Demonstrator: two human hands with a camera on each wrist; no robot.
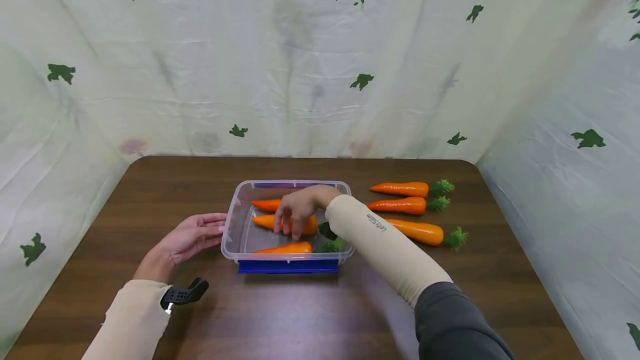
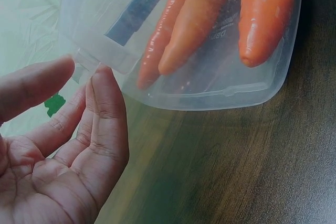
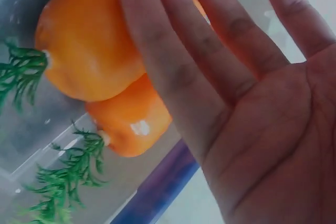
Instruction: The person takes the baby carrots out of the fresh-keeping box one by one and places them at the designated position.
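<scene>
A clear plastic box (image 1: 231,238) with a blue latch stands on the table. Inside it lie three toy carrots: a back one (image 1: 265,204), a middle one (image 1: 264,221) and a front one (image 1: 287,248). My left hand (image 1: 192,238) pinches the box's left rim between thumb and fingertips, as the left wrist view shows. Reaching over the box from the right, my right hand (image 1: 300,207) touches the middle carrot. Its fingers (image 3: 178,72) look fairly straight beside the orange body (image 3: 84,40) in the right wrist view; their tips are partly hidden.
To the right of the box, three more carrots lie on the table: a far one (image 1: 402,189), a second (image 1: 402,205) and a nearer one (image 1: 420,232) partly behind my right sleeve. A pale leaf-patterned sheet (image 1: 300,71) hangs around the wooden table (image 1: 280,315).
</scene>
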